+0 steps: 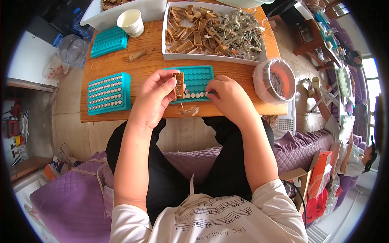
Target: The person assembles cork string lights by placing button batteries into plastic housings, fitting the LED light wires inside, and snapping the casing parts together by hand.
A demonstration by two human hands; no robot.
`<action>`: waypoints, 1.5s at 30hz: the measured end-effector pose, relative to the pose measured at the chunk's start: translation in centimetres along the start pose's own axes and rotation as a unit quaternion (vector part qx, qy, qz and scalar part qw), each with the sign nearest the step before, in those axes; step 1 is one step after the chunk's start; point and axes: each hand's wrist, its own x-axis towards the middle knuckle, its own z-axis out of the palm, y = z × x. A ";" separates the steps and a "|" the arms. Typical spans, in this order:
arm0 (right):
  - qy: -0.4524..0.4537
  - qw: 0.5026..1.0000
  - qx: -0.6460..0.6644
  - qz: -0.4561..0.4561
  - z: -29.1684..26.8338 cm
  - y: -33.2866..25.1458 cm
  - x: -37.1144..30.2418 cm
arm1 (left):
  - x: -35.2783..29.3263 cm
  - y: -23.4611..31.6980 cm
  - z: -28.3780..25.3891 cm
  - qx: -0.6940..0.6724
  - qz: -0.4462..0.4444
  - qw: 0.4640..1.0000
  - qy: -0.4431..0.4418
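My left hand [153,97] holds a small brown open-sided plastic case [178,84] upright between thumb and fingers, over the left part of a teal tray [194,74]. Along the tray's near edge runs a row of small white round pieces [194,95]; the rest of the tray shows bare round pockets. My right hand [230,92] is closed in a pinch at the right end of that row. Whatever its fingertips grip is mostly hidden. Thin wires with a clear strip [189,110] hang at the table's near edge below the case.
A second teal tray [108,93] full of silver round pieces lies left; another teal tray [108,42] is behind it. A paper cup [131,22] and brown tube [137,55] stand nearby. Behind is a white box [214,57] of brown cases and wires; right, a lined bin [263,86].
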 end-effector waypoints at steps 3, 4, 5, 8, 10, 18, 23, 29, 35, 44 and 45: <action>0.007 1.000 -0.019 -0.001 -0.1 -0.7 0.1 | 0.1 -0.4 0.1 -0.005 -0.015 1.000 -0.007; 0.022 1.000 -0.003 0.005 -0.2 -0.9 0.3 | 0.2 -0.5 0.4 -0.008 -0.017 1.000 -0.013; 0.037 0.999 0.013 0.010 -0.3 -1.0 0.4 | 0.3 -0.6 0.7 -0.009 -0.018 1.000 -0.014; 0.075 0.997 0.010 0.020 -0.2 -1.1 0.4 | 0.4 -0.9 1.2 0.005 -0.018 1.000 -0.009; 0.066 0.998 0.003 0.005 0.1 -0.8 0.4 | 0.5 -0.9 1.3 0.053 -0.042 0.998 0.004; 0.014 0.999 -0.019 -0.030 0.4 0.2 0.4 | 0.7 -1.1 0.8 0.109 -0.032 0.993 0.013; 0.101 0.991 0.086 -0.002 -0.1 -1.6 0.7 | 0.5 -1.1 1.4 0.123 -0.029 0.992 0.027; 0.140 0.983 0.103 -0.067 0.5 -2.7 1.1 | 0.8 -1.5 1.5 0.111 -0.034 0.993 0.019; 0.181 0.975 0.041 -0.124 1.3 -2.7 1.1 | 0.9 -1.7 1.2 0.075 -0.031 0.997 0.011; 0.177 0.976 0.111 -0.069 0.8 -2.8 1.3 | 0.6 -0.9 0.9 0.063 -0.036 0.997 0.029; 0.177 0.975 0.114 -0.065 0.6 -2.3 1.3 | 0.4 -0.5 1.0 0.054 -0.030 0.998 0.029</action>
